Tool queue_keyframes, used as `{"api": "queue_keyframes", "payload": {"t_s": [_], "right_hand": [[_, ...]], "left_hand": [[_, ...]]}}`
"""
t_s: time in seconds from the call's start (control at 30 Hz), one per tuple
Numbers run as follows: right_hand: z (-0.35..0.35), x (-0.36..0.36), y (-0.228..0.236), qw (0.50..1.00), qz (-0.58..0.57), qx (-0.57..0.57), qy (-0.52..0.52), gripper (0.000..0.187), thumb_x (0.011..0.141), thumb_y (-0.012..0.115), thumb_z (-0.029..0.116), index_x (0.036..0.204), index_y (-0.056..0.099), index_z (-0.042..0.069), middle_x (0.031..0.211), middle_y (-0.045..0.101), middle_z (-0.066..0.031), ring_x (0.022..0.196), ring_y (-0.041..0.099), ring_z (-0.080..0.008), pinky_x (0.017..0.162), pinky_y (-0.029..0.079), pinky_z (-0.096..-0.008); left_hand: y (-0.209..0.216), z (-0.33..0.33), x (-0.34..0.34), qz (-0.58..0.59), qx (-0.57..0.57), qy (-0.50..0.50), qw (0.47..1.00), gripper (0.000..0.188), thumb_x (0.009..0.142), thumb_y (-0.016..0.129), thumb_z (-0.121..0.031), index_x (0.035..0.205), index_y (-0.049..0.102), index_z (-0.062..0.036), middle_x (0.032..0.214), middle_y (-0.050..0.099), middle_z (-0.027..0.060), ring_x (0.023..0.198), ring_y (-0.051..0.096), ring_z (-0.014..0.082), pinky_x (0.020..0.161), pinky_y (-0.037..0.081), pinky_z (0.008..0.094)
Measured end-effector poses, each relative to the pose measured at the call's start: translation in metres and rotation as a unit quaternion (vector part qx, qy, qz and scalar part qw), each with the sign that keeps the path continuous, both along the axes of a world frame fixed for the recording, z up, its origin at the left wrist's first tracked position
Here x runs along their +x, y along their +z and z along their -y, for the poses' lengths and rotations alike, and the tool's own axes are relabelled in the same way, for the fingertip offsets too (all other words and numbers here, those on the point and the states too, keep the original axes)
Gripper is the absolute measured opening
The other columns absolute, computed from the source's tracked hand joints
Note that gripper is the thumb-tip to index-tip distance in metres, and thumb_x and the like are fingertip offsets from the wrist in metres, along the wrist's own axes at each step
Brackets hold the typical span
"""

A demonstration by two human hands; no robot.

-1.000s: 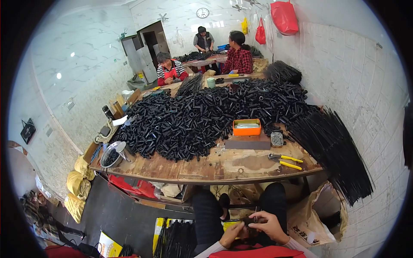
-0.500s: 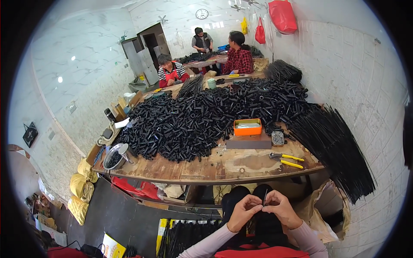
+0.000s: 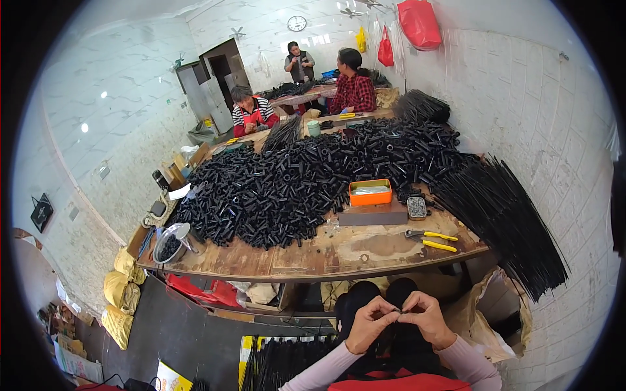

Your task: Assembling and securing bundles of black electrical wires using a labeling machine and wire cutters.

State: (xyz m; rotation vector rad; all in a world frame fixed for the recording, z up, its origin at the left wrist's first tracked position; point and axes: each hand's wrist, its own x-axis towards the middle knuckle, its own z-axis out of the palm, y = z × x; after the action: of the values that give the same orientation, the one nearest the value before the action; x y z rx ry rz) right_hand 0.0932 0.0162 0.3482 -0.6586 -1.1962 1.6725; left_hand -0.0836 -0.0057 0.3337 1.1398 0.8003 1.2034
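Observation:
Above my lap, my left hand and my right hand meet fingertip to fingertip, both closed in a pinch. Something small and dark is between the fingers, too small and too dark to make out. Across from them, on the wooden table, lie pliers with yellow handles, jaws to the left. A small clear box of metal bits stands behind the pliers. Beside it, an orange tin holds thin silvery pieces, with a flat grey-brown block in front.
A wide heap of short black tubes covers most of the table. Long black rods overhang its right edge. A metal bowl stands at the left corner. Left of my lap lie bundled black rods. Several people sit or stand farther back.
My hands stay pinched together, and the thin dark piece that stuck up between them no longer shows. The view has shifted slightly. The far standing person has raised their hands.

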Motion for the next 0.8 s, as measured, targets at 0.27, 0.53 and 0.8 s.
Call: {"api": "queue_keyframes", "payload": {"t_s": [0.27, 0.53, 0.8], "right_hand": [[-0.016, -0.021, -0.009, 0.991, 0.098, 0.057, -0.072, 0.018, 0.075, 0.078, 0.003, 0.081, 0.062, 0.004, 0.082, 0.059, 0.0005, 0.078, 0.055, -0.0073, 0.072, 0.047, -0.0237], [-0.061, -0.035, 0.014, 0.981, -0.028, -0.022, 0.192, 0.022, 0.069, 0.072, -0.009, 0.08, 0.058, 0.003, 0.083, 0.061, -0.0072, 0.074, 0.065, -0.0178, 0.068, 0.055, -0.0285], [-0.048, -0.014, 0.016, 0.971, -0.047, -0.049, 0.23, 0.019, 0.07, 0.071, -0.012, 0.079, 0.059, 0.0, 0.084, 0.062, -0.0085, 0.076, 0.068, -0.0215, 0.07, 0.057, -0.0319]], "left_hand": [[0.004, -0.002, -0.002, -0.05, 0.032, 0.18, 0.982, 0.008, 0.082, 0.069, -0.001, 0.082, 0.061, -0.0003, 0.084, 0.061, 0.0008, 0.08, 0.056, 0.008, 0.072, 0.047, 0.0237], [0.014, -0.036, -0.043, 0.196, -0.016, -0.089, 0.976, 0.023, 0.085, 0.075, -0.02, 0.086, 0.058, -0.005, 0.082, 0.056, 0.0029, 0.075, 0.059, 0.0138, 0.07, 0.049, 0.0278], [0.011, -0.023, -0.024, 0.224, -0.066, -0.149, 0.961, 0.026, 0.089, 0.071, -0.025, 0.087, 0.052, -0.0071, 0.086, 0.053, 0.0026, 0.074, 0.059, 0.014, 0.065, 0.051, 0.026]]}}
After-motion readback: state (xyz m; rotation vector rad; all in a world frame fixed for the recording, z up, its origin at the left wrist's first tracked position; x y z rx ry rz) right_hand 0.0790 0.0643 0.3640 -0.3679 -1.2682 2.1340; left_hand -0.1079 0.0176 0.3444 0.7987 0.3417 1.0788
